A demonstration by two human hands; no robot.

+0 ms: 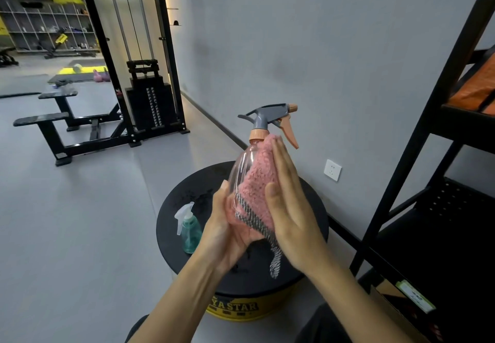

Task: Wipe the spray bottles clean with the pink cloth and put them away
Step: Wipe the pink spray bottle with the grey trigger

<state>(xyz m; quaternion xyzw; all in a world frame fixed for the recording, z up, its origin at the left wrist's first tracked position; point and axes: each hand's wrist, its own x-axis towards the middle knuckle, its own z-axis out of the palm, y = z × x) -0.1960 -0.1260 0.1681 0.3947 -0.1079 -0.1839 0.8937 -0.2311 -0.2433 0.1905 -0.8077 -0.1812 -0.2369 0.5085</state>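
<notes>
your left hand [227, 225] cups the base of the big bottle [245, 166] from below, fingers curled round its clear pinkish belly, so that's a firm hold on the bottle. it's up in the air, upright with a slight lean, right over the stool [308, 262] and not touching it. grey sprayer head [270, 115] on top, orange nozzle and trigger pointing off toward 3 o'clock, at the wall.

your right hand [289, 203] is flat and open, fingers straight and together, pressing the cloth [258, 176] against the bottle's side. so not really a grip, more a palm pushing the pink fluff onto the plastic. the cloth covers the bottle from just under the orange collar down to the base, and its grey striped edge [270, 246] hangs loose below your hands, dangling over the stool top.

the small bottle [190, 231] stands on the stool at about 9 o'clock from your hands, near the stool's left edge. teal liquid or teal plastic, can't tell which, with a white sprayer on top. it's close to your left wrist, can't tell if it touches.

stool is round, black top, yellow band with lettering round the side. black rack [401, 182] stands at 3 o'clock, and a wall socket [332, 170] sits between it and the bottle.
</notes>
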